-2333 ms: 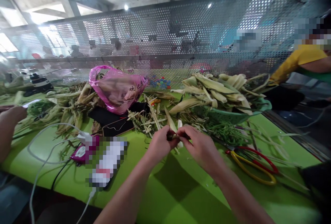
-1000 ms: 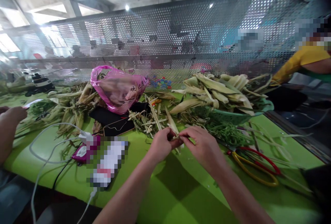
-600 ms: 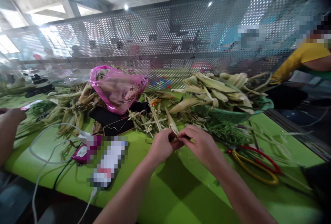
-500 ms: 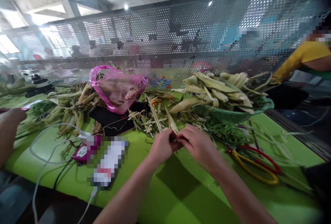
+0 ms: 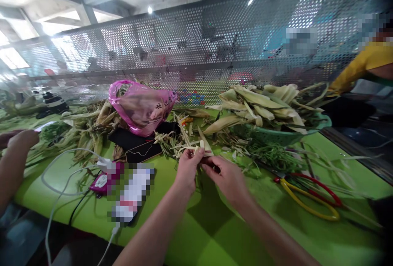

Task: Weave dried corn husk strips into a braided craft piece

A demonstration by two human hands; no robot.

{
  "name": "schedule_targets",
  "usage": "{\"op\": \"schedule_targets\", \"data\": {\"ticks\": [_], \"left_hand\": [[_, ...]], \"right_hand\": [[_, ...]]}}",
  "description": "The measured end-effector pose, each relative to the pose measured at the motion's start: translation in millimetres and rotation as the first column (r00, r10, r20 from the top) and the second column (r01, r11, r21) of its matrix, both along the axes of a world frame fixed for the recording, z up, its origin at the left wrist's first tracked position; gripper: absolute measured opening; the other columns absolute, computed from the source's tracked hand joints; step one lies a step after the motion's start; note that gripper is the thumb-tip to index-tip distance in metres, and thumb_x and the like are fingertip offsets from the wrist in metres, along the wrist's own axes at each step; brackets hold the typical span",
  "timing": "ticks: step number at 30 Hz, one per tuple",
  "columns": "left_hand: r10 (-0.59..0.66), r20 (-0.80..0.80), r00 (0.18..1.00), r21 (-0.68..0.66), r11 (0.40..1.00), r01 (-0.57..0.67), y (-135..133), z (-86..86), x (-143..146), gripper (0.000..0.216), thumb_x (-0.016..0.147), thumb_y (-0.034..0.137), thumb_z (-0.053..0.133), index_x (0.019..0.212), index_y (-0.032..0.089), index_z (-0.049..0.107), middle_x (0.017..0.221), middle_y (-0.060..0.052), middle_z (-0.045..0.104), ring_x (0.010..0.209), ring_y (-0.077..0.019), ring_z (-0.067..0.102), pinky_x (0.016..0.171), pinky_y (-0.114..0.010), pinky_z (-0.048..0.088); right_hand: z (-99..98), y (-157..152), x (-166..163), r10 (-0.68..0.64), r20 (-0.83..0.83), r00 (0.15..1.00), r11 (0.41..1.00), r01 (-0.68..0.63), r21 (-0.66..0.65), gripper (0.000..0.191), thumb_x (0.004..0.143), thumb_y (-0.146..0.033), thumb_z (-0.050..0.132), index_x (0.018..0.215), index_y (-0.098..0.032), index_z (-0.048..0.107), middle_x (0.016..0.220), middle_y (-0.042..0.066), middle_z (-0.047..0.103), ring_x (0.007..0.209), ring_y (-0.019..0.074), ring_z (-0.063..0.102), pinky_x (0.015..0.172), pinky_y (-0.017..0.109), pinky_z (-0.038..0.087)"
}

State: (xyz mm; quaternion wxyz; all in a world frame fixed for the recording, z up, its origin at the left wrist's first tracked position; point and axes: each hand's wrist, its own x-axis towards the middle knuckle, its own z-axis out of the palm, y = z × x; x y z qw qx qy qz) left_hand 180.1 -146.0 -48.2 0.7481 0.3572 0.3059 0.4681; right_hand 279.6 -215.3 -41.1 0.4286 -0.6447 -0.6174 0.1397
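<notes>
Over the front part of the green table (image 5: 245,233), my left hand (image 5: 188,169) is closed on pale corn husk strips (image 5: 202,145), pinched between thumb and fingers. Their pale ends stick up above the thumb. My right hand (image 5: 229,176) meets it from the right, fingers curled and pinching at the same strips; its fingertips are partly hidden. Just beyond lie a pile of short husk scraps (image 5: 167,141) and a pointed husk piece (image 5: 205,138). Scissors (image 5: 310,200) with red and yellow handles lie right of my right hand.
A green basket (image 5: 278,137) heaped with corn husks stands at the back right, beside green shreds (image 5: 279,158). A pink plastic bag (image 5: 141,110), a dark phone (image 5: 143,151), a charging phone (image 5: 133,194) and white cables lie left. Another person's hand (image 5: 23,141) is at far left.
My hands have turned and come slightly apart, and pale strip ends now show above my left thumb. The view has shifted a little, moving the scene rightward.
</notes>
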Motion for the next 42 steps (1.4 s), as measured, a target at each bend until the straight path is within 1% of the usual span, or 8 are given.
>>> {"op": "schedule_targets", "data": {"ticks": [8, 13, 18, 22, 33, 36, 40, 42], "left_hand": [[-0.115, 0.095, 0.989, -0.022, 0.993, 0.117, -10.7, 1.5, 4.6, 0.038, 0.066, 0.035, 0.079, 0.089, 0.018, 0.055, 0.090, -0.007, 0.070, 0.090, -0.0180, 0.066, 0.089, -0.033, 0.048], [-0.140, -0.032, 0.990, 0.024, 0.990, 0.140, -8.1, 1.2, -0.3, 0.034, 0.068, 0.032, 0.077, 0.093, 0.015, 0.061, 0.094, -0.007, 0.068, 0.089, -0.0172, 0.063, 0.088, -0.032, 0.045], [-0.154, -0.169, 0.973, 0.133, 0.975, 0.178, -2.3, 0.7, -2.5, 0.028, 0.067, 0.034, 0.076, 0.081, 0.012, 0.066, 0.078, -0.004, 0.065, 0.074, -0.0139, 0.058, 0.075, -0.027, 0.043], [-0.122, -0.175, 0.977, 0.104, 0.984, 0.142, -2.6, 1.8, -1.9, 0.032, 0.064, 0.040, 0.077, 0.074, 0.012, 0.065, 0.068, -0.002, 0.062, 0.061, -0.0099, 0.051, 0.063, -0.024, 0.039], [-0.060, -0.098, 0.993, 0.051, 0.997, 0.065, 4.2, -1.3, -4.2, 0.034, 0.061, 0.041, 0.080, 0.074, 0.013, 0.065, 0.065, 0.000, 0.060, 0.060, -0.0085, 0.051, 0.061, -0.021, 0.040], [-0.060, -0.093, 0.994, 0.078, 0.995, 0.067, 6.0, 0.0, -6.5, 0.032, 0.062, 0.040, 0.080, 0.072, 0.013, 0.064, 0.066, 0.000, 0.059, 0.060, -0.0077, 0.051, 0.059, -0.020, 0.040], [-0.153, -0.095, 0.984, 0.044, 0.987, 0.158, 3.7, 2.1, -8.1, 0.033, 0.063, 0.041, 0.079, 0.075, 0.014, 0.063, 0.065, 0.001, 0.058, 0.054, -0.0065, 0.049, 0.053, -0.019, 0.040], [-0.200, -0.099, 0.975, 0.021, 0.979, 0.203, 1.4, 3.0, -7.8, 0.034, 0.064, 0.041, 0.079, 0.076, 0.014, 0.062, 0.064, 0.001, 0.057, 0.052, -0.0062, 0.049, 0.052, -0.018, 0.040]], "right_hand": [[-8.0, 7.4, -6.8, -0.060, -0.473, 0.879, 0.998, 0.039, -0.053, 0.019, 0.077, -0.035, 0.061, 0.075, -0.017, 0.065, 0.072, 0.003, 0.067, 0.067, 0.0179, 0.058, 0.065, 0.030, 0.045], [-6.5, 6.4, 0.2, -0.086, -0.596, 0.798, 0.996, 0.048, -0.079, 0.016, 0.073, -0.033, 0.063, 0.072, -0.017, 0.062, 0.068, 0.001, 0.062, 0.065, 0.0153, 0.051, 0.063, 0.027, 0.041], [-3.4, 3.4, 2.9, -0.114, -0.529, 0.841, 0.993, 0.075, -0.094, 0.016, 0.074, -0.033, 0.061, 0.071, -0.018, 0.060, 0.064, -0.001, 0.055, 0.062, 0.0142, 0.046, 0.059, 0.026, 0.036], [1.1, 1.8, 0.7, -0.147, -0.445, 0.883, 0.987, 0.103, -0.121, 0.016, 0.071, -0.032, 0.059, 0.063, -0.019, 0.055, 0.057, -0.003, 0.048, 0.055, 0.0127, 0.039, 0.054, 0.026, 0.031], [4.8, -2.5, -1.3, -0.036, -0.192, 0.981, 0.985, 0.002, -0.173, 0.009, 0.070, -0.022, 0.053, 0.062, -0.020, 0.054, 0.058, -0.002, 0.053, 0.057, 0.0147, 0.046, 0.057, 0.028, 0.034], [5.6, -4.0, 8.0, 0.007, -0.159, 0.987, 0.994, -0.024, -0.103, 0.010, 0.078, -0.028, 0.056, 0.072, -0.020, 0.059, 0.066, 0.000, 0.058, 0.062, 0.0162, 0.051, 0.059, 0.028, 0.039], [8.3, -2.3, 22.2, -0.123, -0.133, 0.984, 0.987, 0.134, 0.084, 0.025, 0.081, -0.037, 0.060, 0.100, -0.021, 0.063, 0.096, 0.007, 0.060, 0.077, 0.0191, 0.056, 0.065, 0.029, 0.044], [8.1, 0.4, 26.2, -0.109, -0.134, 0.985, 0.990, 0.119, 0.069, 0.025, 0.083, -0.040, 0.058, 0.097, -0.021, 0.064, 0.097, 0.008, 0.059, 0.080, 0.0201, 0.056, 0.068, 0.030, 0.044]]}}
